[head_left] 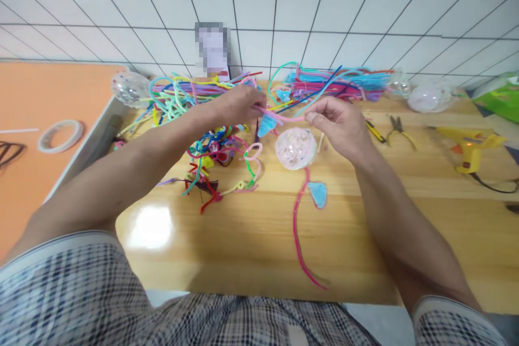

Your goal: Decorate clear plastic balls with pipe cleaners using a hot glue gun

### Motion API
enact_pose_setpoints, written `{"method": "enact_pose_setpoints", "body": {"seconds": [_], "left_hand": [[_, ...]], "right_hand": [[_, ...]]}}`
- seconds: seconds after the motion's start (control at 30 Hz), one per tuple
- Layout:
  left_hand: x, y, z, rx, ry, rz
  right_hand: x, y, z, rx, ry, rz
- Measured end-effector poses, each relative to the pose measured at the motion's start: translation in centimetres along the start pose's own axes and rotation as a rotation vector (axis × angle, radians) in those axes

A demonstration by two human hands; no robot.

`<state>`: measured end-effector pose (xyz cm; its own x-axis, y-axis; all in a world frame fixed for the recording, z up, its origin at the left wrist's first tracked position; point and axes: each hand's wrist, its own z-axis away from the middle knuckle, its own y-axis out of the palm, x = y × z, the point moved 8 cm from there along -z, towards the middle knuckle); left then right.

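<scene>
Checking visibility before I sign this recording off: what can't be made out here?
All in the head view:
- Gripped parts of the pink pipe cleaner: covered by the left hand and right hand.
- Details of the upright object by the wall: masked by pixel blocks.
- Lower strands of the tangled pile: buried under upper ones.
- Full shape of the green item: cut off by the right edge.

The person wears a shirt (227, 319) in a small check of dark and off-white. Its short left sleeve (68, 292) and right sleeve (454, 327) end in plain pale hems (the left one shows as a broad band). The left hand (245, 104) and right hand (339, 124) are bare.
</scene>
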<state>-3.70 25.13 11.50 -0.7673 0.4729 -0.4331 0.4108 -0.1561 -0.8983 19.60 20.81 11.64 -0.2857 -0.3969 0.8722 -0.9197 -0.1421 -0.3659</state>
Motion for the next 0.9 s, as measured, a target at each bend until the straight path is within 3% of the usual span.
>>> {"method": "enact_pose_setpoints", "body": {"seconds": [0.13, 0.23, 0.4, 0.53, 0.6, 0.67, 0.77, 0.83, 0.9], "left_hand": [[-0.4, -3.7, 0.1, -0.381, -0.015, 0.084], [-1.6, -4.5, -0.3, -0.483, 0.004, 0.111], [-1.9, -3.5, -2.3, -0.473, -0.069, 0.350], [0.3, -2.5, -4.1, -0.350, -0.159, 0.625], [2.3, -2.9, -4.3, -0.351, -0.254, 0.555], [3.8, -4.2, -3.9, -0.444, -0.319, 0.331], [2.7, -5.6, -3.0, -0.588, -0.186, 0.062], [0.8, -4.8, -2.8, -0.533, -0.025, 0.098], [-1.2, -3.2, -2.9, -0.406, 0.088, 0.238]], "right_hand": [[0.4, -0.4, -2.1, -0.087, -0.009, -0.029], [0.2, -0.1, -5.2, -0.130, -0.019, -0.020], [-2.3, 1.9, -9.8, -0.076, 0.020, -0.111], [-4.2, 2.1, -10.8, -0.131, 0.097, -0.179], [-4.4, 1.5, -10.5, -0.180, 0.114, -0.194], [-4.6, 0.9, -9.8, -0.210, 0.159, -0.217], [-4.8, 0.2, -8.5, -0.226, 0.271, -0.305], [-4.5, 0.0, -7.7, -0.218, 0.307, -0.356], [-3.9, 0.1, -7.0, -0.190, 0.313, -0.378]]}}
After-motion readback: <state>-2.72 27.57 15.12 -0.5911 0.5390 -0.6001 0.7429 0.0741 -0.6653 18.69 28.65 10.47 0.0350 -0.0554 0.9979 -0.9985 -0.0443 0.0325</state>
